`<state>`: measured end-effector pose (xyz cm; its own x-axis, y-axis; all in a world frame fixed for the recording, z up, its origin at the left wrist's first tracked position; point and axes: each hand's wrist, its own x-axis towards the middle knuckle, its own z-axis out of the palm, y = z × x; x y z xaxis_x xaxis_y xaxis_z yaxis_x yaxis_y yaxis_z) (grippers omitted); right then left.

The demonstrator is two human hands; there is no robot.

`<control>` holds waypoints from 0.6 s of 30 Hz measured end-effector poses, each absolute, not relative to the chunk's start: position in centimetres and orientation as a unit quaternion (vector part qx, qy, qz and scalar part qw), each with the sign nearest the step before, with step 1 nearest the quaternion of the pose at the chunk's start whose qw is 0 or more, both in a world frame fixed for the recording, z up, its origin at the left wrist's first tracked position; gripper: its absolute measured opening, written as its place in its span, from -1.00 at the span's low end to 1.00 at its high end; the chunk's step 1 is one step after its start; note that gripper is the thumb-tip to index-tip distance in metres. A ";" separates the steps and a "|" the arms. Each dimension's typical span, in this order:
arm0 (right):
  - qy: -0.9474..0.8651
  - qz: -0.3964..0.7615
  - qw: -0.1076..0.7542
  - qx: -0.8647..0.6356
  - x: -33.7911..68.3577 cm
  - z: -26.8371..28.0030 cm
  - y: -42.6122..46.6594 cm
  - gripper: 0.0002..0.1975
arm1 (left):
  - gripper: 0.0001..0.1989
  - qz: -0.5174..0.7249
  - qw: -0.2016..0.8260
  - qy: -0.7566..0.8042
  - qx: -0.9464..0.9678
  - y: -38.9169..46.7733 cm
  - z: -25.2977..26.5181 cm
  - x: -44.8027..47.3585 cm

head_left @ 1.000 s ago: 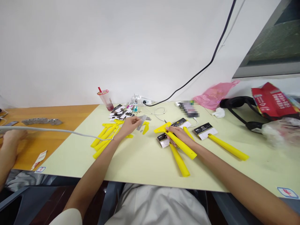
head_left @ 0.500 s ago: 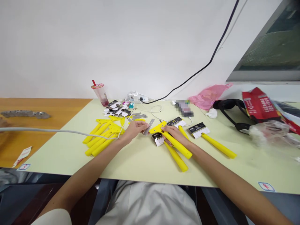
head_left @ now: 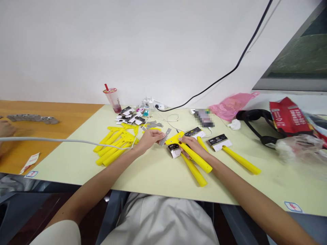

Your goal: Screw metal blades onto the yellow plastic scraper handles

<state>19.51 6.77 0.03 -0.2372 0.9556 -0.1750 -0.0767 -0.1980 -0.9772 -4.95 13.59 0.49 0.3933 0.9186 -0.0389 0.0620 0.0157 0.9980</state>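
Between the fingers of my left hand is a flat grey metal blade with holes in it. My right hand grips a yellow plastic scraper, its wide head turned toward the blade. A small gap shows between blade and scraper head. Below my right hand lies another yellow scraper with a black and white card at its head. Left of my left hand is a pile of yellow scraper handles. Behind it lie loose grey blades.
Folded cards and a drink cup stand at the back left. A carded scraper lies to the right, near a black headset-like band and pink bag. A white cable crosses the left side; another person's hand is at far left.
The whole view has shifted slightly, so things appear a little further right. Both hands keep the blade and scraper in nearly the same place relative to each other.
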 end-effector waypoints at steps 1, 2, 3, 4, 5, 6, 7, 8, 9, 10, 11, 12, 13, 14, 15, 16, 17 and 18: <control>-0.478 0.626 0.414 -0.457 19.5 0.0 6.8 -0.59 | -0.47 0.370 0.583 0.409 0.597 13.6 0.5 -5.0; -0.476 0.627 0.416 -0.455 19.5 -0.1 6.8 -0.59 | -0.47 0.371 0.585 0.407 0.596 13.6 0.6 -5.0; -0.475 0.628 0.417 -0.454 19.5 -0.1 6.7 -0.58 | -0.46 0.372 0.587 0.405 0.594 13.6 0.6 -5.0; -0.474 0.629 0.418 -0.454 19.5 -0.1 6.7 -0.58 | -0.46 0.373 0.590 0.404 0.592 13.6 0.7 -5.0; -0.473 0.629 0.419 -0.453 19.4 0.0 6.7 -0.58 | -0.45 0.372 0.592 0.403 0.590 13.6 0.7 -5.0; -0.472 0.629 0.421 -0.452 19.4 0.0 6.6 -0.58 | -0.46 0.370 0.595 0.404 0.588 13.5 0.8 -5.0; -0.473 0.628 0.421 -0.452 19.4 0.1 6.6 -0.57 | -0.46 0.369 0.598 0.405 0.585 13.5 0.8 -5.0; -0.475 0.627 0.419 -0.453 19.4 0.2 6.6 -0.57 | -0.46 0.368 0.598 0.408 0.583 13.5 0.8 -5.0; -0.477 0.626 0.418 -0.453 19.4 0.2 6.6 -0.57 | -0.47 0.369 0.598 0.410 0.582 13.5 0.7 -5.0; -0.479 0.625 0.417 -0.453 19.4 0.3 6.6 -0.57 | -0.47 0.369 0.597 0.413 0.580 13.5 0.7 -4.9; -0.480 0.625 0.418 -0.452 19.4 0.3 6.6 -0.57 | -0.47 0.369 0.597 0.414 0.580 13.5 0.7 -4.9; -0.480 0.626 0.418 -0.451 19.4 0.3 6.6 -0.57 | -0.48 0.369 0.597 0.415 0.579 13.5 0.6 -4.9; -0.479 0.627 0.419 -0.450 19.4 0.3 6.6 -0.57 | -0.48 0.368 0.598 0.415 0.579 13.5 0.6 -4.9; -0.478 0.627 0.421 -0.449 19.4 0.3 6.6 -0.57 | -0.49 0.366 0.599 0.414 0.580 13.5 0.6 -4.9; -0.478 0.627 0.420 -0.449 19.4 0.3 6.6 -0.57 | -0.49 0.364 0.599 0.414 0.581 13.5 0.5 -4.9; -0.478 0.627 0.419 -0.450 19.4 0.2 6.7 -0.56 | -0.50 0.362 0.598 0.414 0.584 13.5 0.5 -4.9; -0.479 0.626 0.417 -0.451 19.5 0.1 6.8 -0.56 | -0.51 0.360 0.596 0.415 0.586 13.5 0.5 -4.9; -0.482 0.626 0.416 -0.451 19.5 0.0 6.8 -0.56 | -0.52 0.358 0.595 0.416 0.587 13.4 0.4 -4.9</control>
